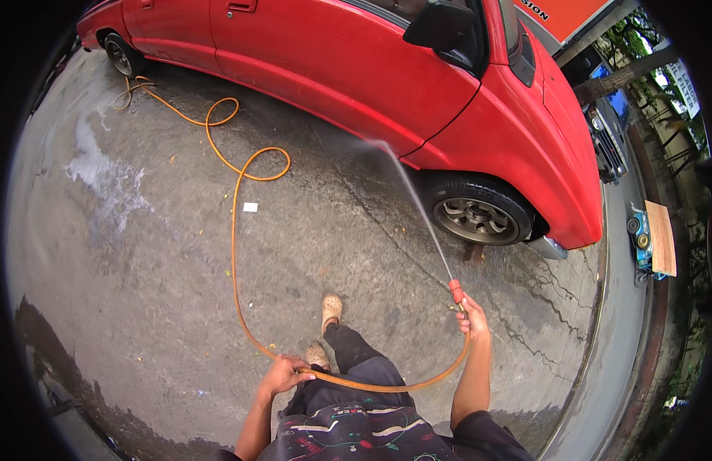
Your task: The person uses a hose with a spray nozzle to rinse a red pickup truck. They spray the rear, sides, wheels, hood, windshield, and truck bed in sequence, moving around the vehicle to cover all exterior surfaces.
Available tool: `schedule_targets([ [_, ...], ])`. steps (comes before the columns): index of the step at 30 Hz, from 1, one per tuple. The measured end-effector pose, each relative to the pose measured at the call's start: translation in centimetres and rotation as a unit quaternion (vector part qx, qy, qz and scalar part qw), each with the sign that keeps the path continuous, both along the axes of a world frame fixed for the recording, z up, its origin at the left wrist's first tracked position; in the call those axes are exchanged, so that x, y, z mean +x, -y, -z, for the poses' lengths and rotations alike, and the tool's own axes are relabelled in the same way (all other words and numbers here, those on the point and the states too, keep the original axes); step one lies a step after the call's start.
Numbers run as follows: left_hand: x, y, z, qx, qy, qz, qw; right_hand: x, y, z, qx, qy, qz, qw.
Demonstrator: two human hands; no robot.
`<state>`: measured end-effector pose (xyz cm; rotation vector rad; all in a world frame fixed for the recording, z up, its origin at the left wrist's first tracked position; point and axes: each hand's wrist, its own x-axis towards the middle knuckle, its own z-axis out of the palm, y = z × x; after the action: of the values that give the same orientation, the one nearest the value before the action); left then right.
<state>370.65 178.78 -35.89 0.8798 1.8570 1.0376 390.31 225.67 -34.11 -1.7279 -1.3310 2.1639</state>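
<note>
My right hand (473, 316) is closed around a hose nozzle (456, 290) with a red tip. A narrow jet of water leaves the tip and strikes the lower side of a red vehicle (356, 84), just ahead of me. From the nozzle an orange hose (402, 389) sags in a curve across my front. My left hand (285, 374) grips that same hose near my waist. Beyond it the hose runs forward over the ground in loops toward the vehicle's rear wheel (122, 55). The front wheel (479, 215) stands to the right of the jet.
Wet patches and cracks mark the concrete (164, 253). A small white piece (250, 207) lies beside the hose. At the right, past the pavement edge, a road (613, 307) carries a blue cart with a wooden board (661, 238). Another vehicle (605, 142) stands beyond the red one.
</note>
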Motion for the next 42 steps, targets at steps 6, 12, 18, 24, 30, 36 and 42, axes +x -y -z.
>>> schedule_targets([
  [6,-3.4,-0.7,-1.7,-0.013,-0.058,-0.005,0.998,-3.0,-1.1,1.9,-0.018,0.005,0.039,0.999],
  [12,-4.6,2.7,-3.9,-0.056,-0.115,-0.033,0.991,-12.0,0.8,1.8,-0.029,-0.005,-0.051,0.998],
  [18,-6.7,6.4,-4.0,-0.095,-0.051,-0.066,0.992,-17.7,4.0,1.0,-0.017,-0.018,-0.102,0.994],
  [24,-11.2,7.6,-2.8,0.001,-0.062,-0.034,0.998,-13.6,6.3,-1.8,0.04,-0.018,0.034,0.998],
  [30,-14.8,12.7,-1.0,0.079,-0.057,-0.021,0.995,-14.4,13.2,-4.0,0.075,0.022,0.026,0.997],
  [36,-17.6,19.4,-1.1,0.074,-0.005,-0.037,0.997,-16.6,19.6,-6.7,0.097,0.049,0.101,0.989],
  [42,-19.6,23.5,-1.3,0.103,0.01,-0.038,0.994,-18.5,24.2,-9.2,0.123,0.034,0.055,0.99],
])
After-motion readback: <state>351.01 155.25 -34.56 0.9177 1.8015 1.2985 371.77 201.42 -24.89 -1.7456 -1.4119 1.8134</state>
